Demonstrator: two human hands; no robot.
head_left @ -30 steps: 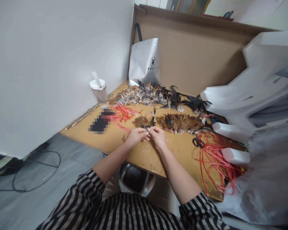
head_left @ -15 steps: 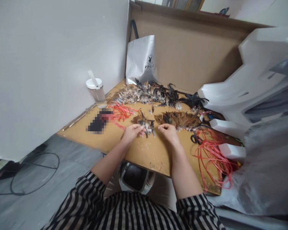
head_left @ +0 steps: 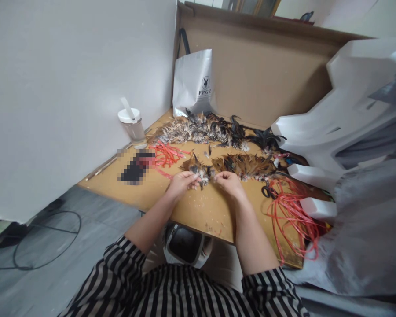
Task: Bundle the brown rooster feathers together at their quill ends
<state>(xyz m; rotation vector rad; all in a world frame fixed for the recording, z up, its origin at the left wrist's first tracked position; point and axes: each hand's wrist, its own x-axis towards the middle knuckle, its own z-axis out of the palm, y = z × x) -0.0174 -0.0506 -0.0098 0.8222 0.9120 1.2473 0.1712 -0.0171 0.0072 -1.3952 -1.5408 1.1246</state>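
Observation:
My left hand (head_left: 181, 184) is closed, thumb and fingers pinching the pale base of a small bunch of brown and white feathers (head_left: 194, 165). Just to its right, my right hand (head_left: 230, 181) is pinched around a small dark feather (head_left: 212, 171) at the bunch's right side; whether that feather is still joined to the bunch I cannot tell. Behind my right hand lies a row of brown feathers (head_left: 251, 165). Farther back stretches a long heap of mottled and black feathers (head_left: 201, 130).
Red plastic strips lie in a left pile (head_left: 170, 154) and a right tangle (head_left: 293, 211), beside black-handled scissors (head_left: 268, 190). A lidded cup (head_left: 132, 125) and silver bag (head_left: 193, 83) stand behind. White foam (head_left: 303, 136) borders the right; a dark bin (head_left: 184, 244) sits below the front edge.
My right hand has shifted slightly left, its fingertips now meeting the small dark feather beside the bunch. My left hand keeps its pinch in the same place.

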